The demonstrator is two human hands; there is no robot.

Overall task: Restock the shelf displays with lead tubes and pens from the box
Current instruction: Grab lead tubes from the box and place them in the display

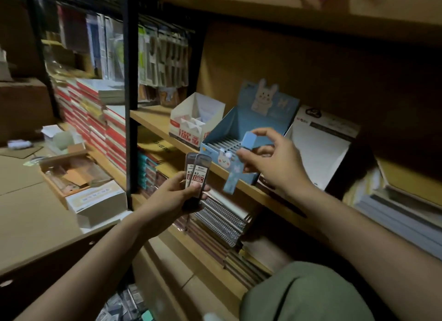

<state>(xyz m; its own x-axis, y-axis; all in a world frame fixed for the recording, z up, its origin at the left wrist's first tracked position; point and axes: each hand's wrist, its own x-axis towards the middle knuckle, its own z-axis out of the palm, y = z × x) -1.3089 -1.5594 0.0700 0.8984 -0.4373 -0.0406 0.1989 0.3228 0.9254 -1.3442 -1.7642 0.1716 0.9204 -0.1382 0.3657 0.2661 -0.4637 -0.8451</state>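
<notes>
Far left: an open cardboard box (pixel 71 174) is sitting on a brown surface with loose card pieces inside; a white carton (pixel 98 201) is lying just beside it. Stacks of red-edged notebooks (pixel 95 124) are filling the shelf bay behind.

Left hand (pixel 178 196) is gripping a small bundle of lead tubes (pixel 197 170): dark, slim, flat-sided cases with white labels reading "0.7" and a red "100" mark. Two tubes are showing plainly; there may be more behind, the light is too dim to count. Fingers are curling round the lower part of the tubes, thumb across the front, tops standing upright above the fingers, in front of the wooden shelf edge (pixel 153 122).

On that shelf, a white display box (pixel 196 119) with red "100" print is standing left, touching the blue rabbit display box (pixel 239 129), whose ribbed tray is open.

Right hand (pixel 275 160) is pinching a pale blue box (pixel 239 162) with a rabbit face and small flower print. Thumb and forefinger are closing on its middle, remaining fingers are spreading loosely above. The box is tilting, upper end over the blue display's tray, lower end hanging past the shelf front.

Right of this, a white-and-black display box (pixel 320 143) is leaning against the back panel. Spiral notebooks (pixel 222 220) are lying on the shelf below the hands
</notes>
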